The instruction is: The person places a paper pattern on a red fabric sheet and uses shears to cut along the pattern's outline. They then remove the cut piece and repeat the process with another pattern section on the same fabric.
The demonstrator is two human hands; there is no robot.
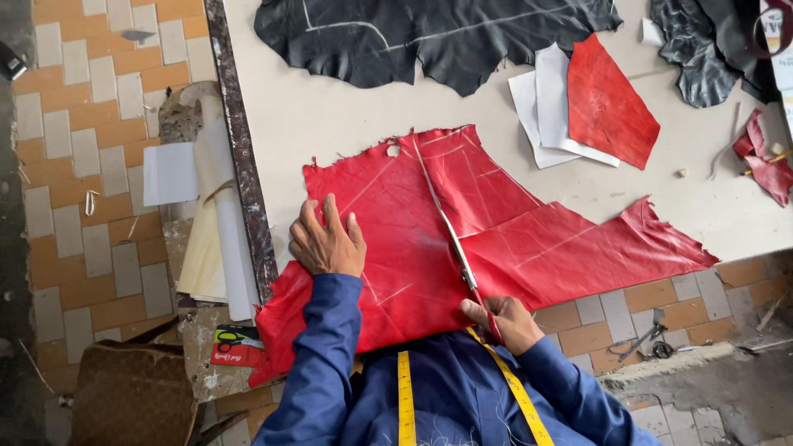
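A large sheet of red leather (pixel 396 239) with chalk lines lies over the near edge of the table (pixel 330 116) and hangs toward me. My left hand (pixel 327 243) presses flat on its left part, fingers spread. My right hand (pixel 505 320) grips the handles of a pair of scissors (pixel 457 248) whose blades point away from me along a cut through the sheet. A yellow tape measure (pixel 405 396) hangs around my neck over my blue shirt.
Black leather hides (pixel 429 33) lie at the table's far side, another (pixel 702 41) at far right. A cut red leather piece (pixel 607 103) rests on white paper patterns (pixel 537 107). Red scraps (pixel 764 161) lie at the right edge. Papers (pixel 206 215) stand beside the table on the tiled floor.
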